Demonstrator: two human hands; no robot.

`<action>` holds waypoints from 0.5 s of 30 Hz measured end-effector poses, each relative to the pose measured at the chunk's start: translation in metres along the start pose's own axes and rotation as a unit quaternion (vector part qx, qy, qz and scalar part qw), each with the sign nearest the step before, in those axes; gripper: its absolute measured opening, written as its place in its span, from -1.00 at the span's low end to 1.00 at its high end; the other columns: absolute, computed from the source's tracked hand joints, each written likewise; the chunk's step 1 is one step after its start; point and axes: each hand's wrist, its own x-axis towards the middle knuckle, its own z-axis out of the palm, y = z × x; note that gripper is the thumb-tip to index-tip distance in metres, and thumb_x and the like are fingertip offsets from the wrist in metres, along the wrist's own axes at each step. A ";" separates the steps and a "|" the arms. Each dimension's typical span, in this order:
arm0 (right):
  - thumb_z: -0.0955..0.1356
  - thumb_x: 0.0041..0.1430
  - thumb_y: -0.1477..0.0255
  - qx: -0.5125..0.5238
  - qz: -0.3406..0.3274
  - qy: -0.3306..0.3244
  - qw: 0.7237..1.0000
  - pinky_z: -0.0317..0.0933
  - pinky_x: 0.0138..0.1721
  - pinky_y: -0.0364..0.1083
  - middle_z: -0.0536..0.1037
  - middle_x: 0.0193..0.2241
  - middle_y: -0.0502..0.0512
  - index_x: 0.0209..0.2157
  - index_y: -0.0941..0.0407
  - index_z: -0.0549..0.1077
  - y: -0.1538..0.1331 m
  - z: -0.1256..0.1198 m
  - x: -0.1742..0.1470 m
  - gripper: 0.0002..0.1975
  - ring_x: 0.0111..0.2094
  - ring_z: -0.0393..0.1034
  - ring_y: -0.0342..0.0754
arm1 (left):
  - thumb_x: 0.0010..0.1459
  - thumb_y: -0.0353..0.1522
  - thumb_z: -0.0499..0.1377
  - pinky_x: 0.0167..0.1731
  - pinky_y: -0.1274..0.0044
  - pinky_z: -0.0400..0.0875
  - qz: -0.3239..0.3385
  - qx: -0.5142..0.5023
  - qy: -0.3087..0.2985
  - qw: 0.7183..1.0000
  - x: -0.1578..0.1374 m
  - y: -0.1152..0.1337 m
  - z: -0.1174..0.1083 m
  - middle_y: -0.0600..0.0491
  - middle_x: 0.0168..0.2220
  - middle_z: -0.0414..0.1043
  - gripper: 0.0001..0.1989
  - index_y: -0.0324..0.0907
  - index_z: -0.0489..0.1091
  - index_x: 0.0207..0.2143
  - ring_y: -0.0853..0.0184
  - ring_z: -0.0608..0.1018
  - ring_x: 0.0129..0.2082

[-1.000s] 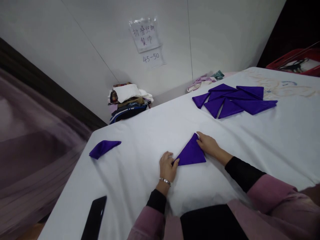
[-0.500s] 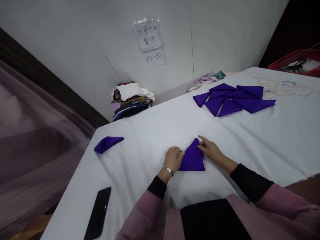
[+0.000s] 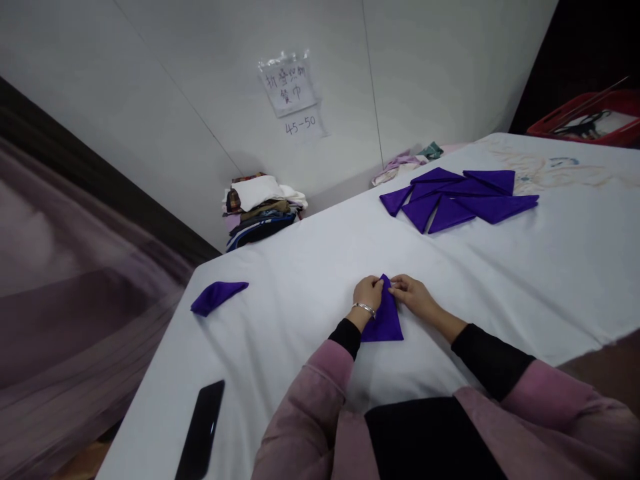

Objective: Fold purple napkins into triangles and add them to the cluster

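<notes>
Both hands meet at the top point of a purple napkin [image 3: 386,322] folded into a triangle on the white worktop [image 3: 550,280]. The left hand [image 3: 368,293] and right hand [image 3: 411,293] each pinch its tip. A wall sign [image 3: 289,87] has handwritten Chinese characters; below it, "45-50". Folded purple triangles [image 3: 455,200] lie farther back.

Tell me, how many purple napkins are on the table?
About 9, though overlaps may hide more. One napkin in hand lies between the left hand and right hand. One loose napkin lies at the left edge. Roughly seven sit in the far pile.
</notes>
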 end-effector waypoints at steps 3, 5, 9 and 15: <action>0.37 -0.05 0.30 0.036 0.039 -0.004 0.999 0.21 -0.48 -0.13 0.44 -0.57 -0.06 -0.36 0.10 0.37 -0.003 0.001 0.003 -0.79 -0.56 0.31 -0.13 | 0.18 -0.33 0.06 -0.26 0.49 0.36 0.006 -0.009 0.011 1.000 -0.003 0.001 0.000 0.04 -0.32 0.54 -0.78 -0.13 0.50 -0.35 0.29 0.51 -0.29; 0.38 -0.07 0.29 0.055 0.049 -0.008 0.997 0.19 -0.51 -0.14 0.43 -0.58 -0.06 -0.39 0.11 0.37 -0.004 0.001 0.006 -0.78 -0.57 0.30 -0.14 | 0.19 -0.33 0.04 -0.24 0.50 0.35 0.009 -0.013 0.016 1.000 -0.004 0.003 0.000 0.04 -0.30 0.54 -0.76 -0.14 0.50 -0.34 0.29 0.51 -0.27; 0.40 -0.12 0.30 0.076 0.054 -0.017 0.995 0.17 -0.54 -0.15 0.44 -0.57 -0.04 -0.44 0.12 0.40 -0.006 0.001 0.010 -0.79 -0.58 0.29 -0.15 | 0.22 -0.35 -0.01 -0.23 0.50 0.33 0.013 -0.017 0.018 1.000 -0.007 0.005 0.000 0.02 -0.29 0.53 -0.72 -0.15 0.51 -0.33 0.29 0.50 -0.25; 0.39 -0.18 0.38 0.135 0.072 -0.040 0.987 0.15 -0.57 -0.16 0.40 -0.64 -0.08 -0.49 0.14 0.42 -0.010 0.000 0.015 -0.85 -0.62 0.23 -0.19 | 0.19 -0.37 0.02 -0.22 0.50 0.33 0.017 -0.021 0.009 1.000 -0.009 0.006 -0.001 0.02 -0.29 0.52 -0.74 -0.15 0.52 -0.32 0.29 0.49 -0.25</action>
